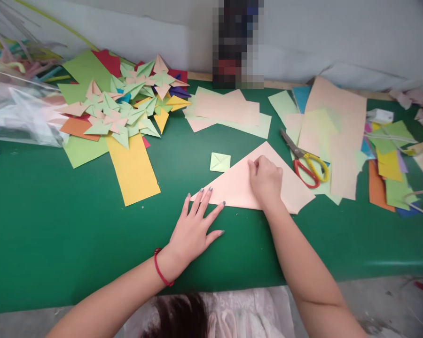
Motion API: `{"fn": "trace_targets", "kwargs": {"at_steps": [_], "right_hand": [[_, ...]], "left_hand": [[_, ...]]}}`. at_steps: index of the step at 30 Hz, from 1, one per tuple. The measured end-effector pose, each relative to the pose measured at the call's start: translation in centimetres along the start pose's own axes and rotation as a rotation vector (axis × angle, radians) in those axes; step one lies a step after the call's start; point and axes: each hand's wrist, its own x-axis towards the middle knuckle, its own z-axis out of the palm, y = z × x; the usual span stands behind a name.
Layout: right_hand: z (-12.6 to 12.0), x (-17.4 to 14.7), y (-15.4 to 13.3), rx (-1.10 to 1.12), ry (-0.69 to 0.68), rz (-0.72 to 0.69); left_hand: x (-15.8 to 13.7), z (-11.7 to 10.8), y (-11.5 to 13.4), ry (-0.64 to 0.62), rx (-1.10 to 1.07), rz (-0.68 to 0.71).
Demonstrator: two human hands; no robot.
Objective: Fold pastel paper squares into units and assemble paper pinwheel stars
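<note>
A pale pink sheet of paper (232, 185), folded into a triangle, lies on the green table with its long edge towards me. My left hand (193, 230) rests flat with fingers spread, its fingertips on the paper's left corner. Curled into a fist, my right hand (267, 182) presses on the middle of the sheet, and nothing shows inside it. Just beyond the sheet's upper left edge sits a small light green folded paper square (220, 162). Scissors (308, 164) with one red and one yellow handle lie partly open to the right of the sheet.
Folded paper stars (116, 115) are heaped on coloured sheets at the back left, beside a clear plastic bag (24, 110). A yellow sheet (136, 171) sticks out in front. Pink and green sheets (227, 108) lie at the back. More paper (338, 141) covers the right side.
</note>
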Motion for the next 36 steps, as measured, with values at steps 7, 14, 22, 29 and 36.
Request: {"fn": "trace_targets", "kwargs": {"at_steps": [7, 14, 22, 29, 36], "right_hand": [[0.2, -0.5, -0.5, -0.054, 0.104, -0.028], [-0.2, -1.2, -2.6, -0.144, 0.116, -0.120], [-0.3, -3.5, -7.1, -0.103, 0.090, -0.308], [-0.5, -2.7, -0.8, -0.159, 0.128, -0.132], [-0.8, -2.7, 6.9, -0.212, 0.256, 0.032]], "left_hand": [[-0.3, 0.4, 0.1, 0.060, -0.002, 0.006], [-0.4, 0.6, 0.0, 0.070, 0.001, 0.023], [-0.4, 0.7, 0.0, 0.075, 0.013, 0.032], [-0.5, 0.6, 0.0, 0.107, 0.020, 0.036], [-0.5, 0.9, -0.2, 0.111, 0.016, 0.047]]}}
